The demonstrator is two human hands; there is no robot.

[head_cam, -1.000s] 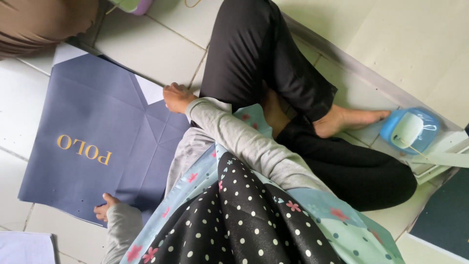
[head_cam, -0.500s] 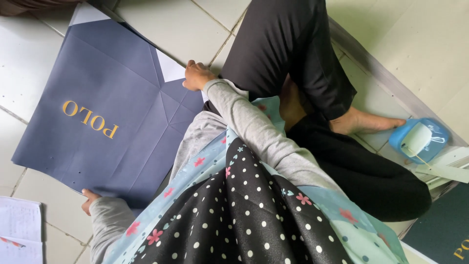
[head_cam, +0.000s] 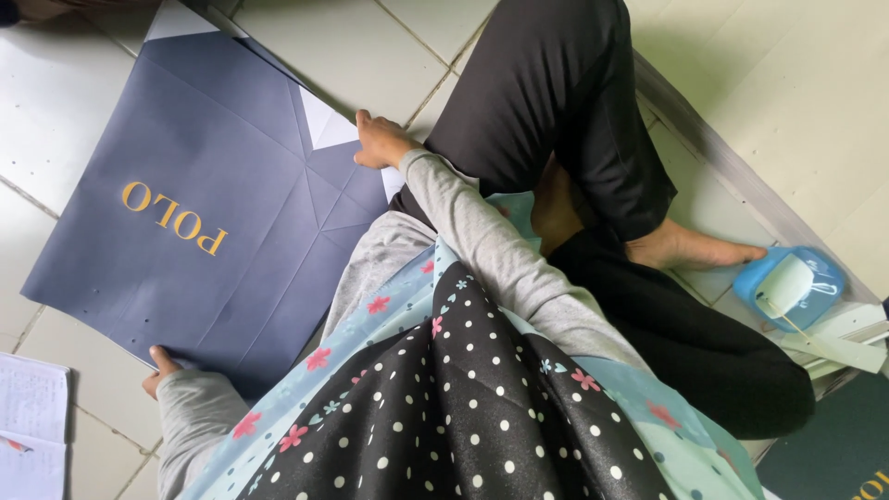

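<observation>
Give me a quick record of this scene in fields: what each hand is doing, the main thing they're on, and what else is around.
Setting: person seated cross-legged on a tiled floor
Main item: large dark blue creased paper sheet with gold lettering, lying flat
Left hand: on the sheet's near edge, mostly hidden by its grey sleeve
Right hand: resting at the sheet's far edge, by a white folded flap
Nearby: blue and white tape dispenser beside the bare foot; open notebook at the picture's lower left
</observation>
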